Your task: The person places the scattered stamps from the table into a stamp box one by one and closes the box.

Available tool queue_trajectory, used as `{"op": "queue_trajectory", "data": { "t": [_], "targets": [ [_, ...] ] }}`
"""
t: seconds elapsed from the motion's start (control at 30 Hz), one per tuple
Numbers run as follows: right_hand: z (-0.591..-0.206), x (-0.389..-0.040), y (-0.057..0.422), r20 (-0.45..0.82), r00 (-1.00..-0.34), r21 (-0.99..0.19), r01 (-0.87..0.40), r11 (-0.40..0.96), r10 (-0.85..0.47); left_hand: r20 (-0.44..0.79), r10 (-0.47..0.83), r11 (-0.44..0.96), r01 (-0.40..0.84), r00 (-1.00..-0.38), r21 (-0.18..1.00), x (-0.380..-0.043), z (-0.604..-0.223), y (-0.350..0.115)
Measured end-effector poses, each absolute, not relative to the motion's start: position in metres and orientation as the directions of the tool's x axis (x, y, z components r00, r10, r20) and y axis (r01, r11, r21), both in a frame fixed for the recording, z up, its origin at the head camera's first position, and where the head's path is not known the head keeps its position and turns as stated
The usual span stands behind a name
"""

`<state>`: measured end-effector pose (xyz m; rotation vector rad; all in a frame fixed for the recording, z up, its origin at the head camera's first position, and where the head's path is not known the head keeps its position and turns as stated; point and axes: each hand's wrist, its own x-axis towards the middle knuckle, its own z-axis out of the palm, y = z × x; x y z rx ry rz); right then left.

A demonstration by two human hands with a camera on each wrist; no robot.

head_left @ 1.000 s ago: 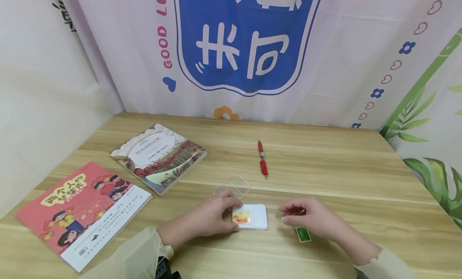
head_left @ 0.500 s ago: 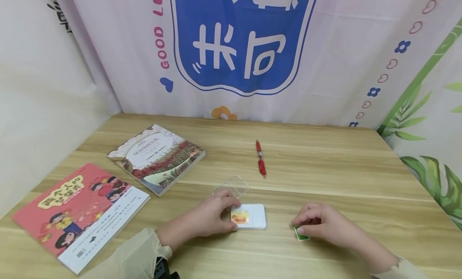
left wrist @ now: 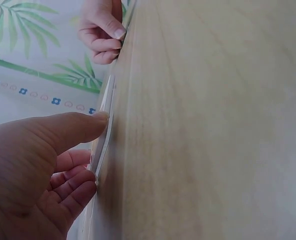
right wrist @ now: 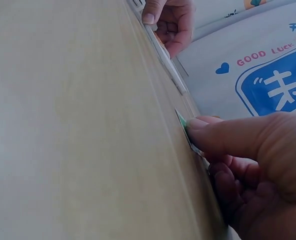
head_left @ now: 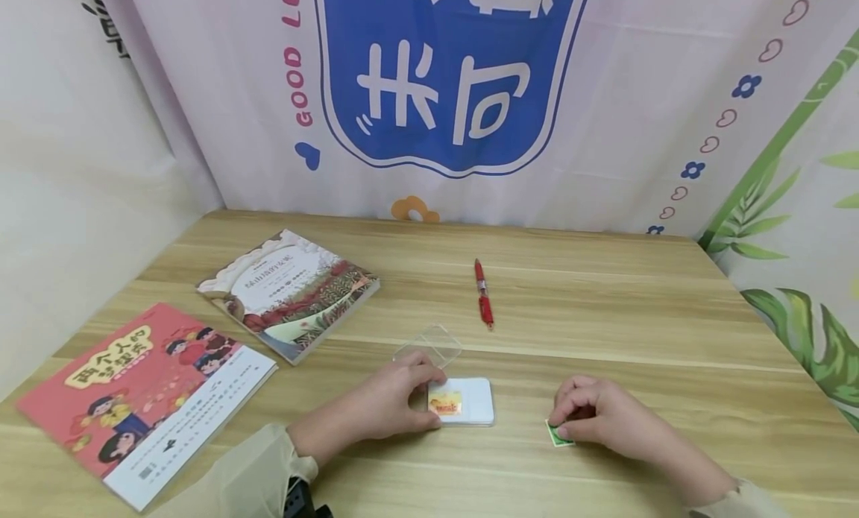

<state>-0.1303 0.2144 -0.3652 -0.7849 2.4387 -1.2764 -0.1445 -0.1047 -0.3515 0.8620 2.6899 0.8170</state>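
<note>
My left hand (head_left: 396, 399) grips a flat white rounded-corner case (head_left: 478, 402) by its left end, thumb on the near edge and fingers at the far edge. A small yellow-and-red picture piece (head_left: 446, 404) lies on the case's left half. In the left wrist view the case (left wrist: 108, 105) appears edge-on between thumb and fingers. Behind that hand is a clear plastic lid (head_left: 439, 344). To the right, my right hand (head_left: 597, 414) pinches a small green card with a pale border (head_left: 558, 436) between thumb and fingers. The card (right wrist: 183, 121) looks tilted against the table in the right wrist view.
A red pen (head_left: 485, 298) lies farther back on the wooden table (head_left: 624, 302). At the left are a pink-and-white book (head_left: 144, 406) and a second book with a garden cover (head_left: 288, 294). A printed curtain (head_left: 604, 145) hangs behind the table.
My right hand has moved right, away from the white case, and has taken hold of the green card by its upper part. The left hand stays on the case.
</note>
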Motion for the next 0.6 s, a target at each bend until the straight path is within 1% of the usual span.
{"op": "queue_trajectory", "data": {
  "t": [0.23,0.6],
  "targets": [
    [-0.3665,-0.1301,0.2147,0.039,-0.821,-0.810,-0.359,0.463,-0.569,-0.030,0.584,0.681,0.470,-0.811,0.561,-0.1453,-0.3517,-0.1051],
    [-0.3659,-0.1299,0.2131,0.024,-0.827,-0.798,-0.354,0.488,-0.562,-0.018,0.585,0.681,0.479,-0.811,0.555,-0.1452,-0.3526,-0.1048]
  ]
}}
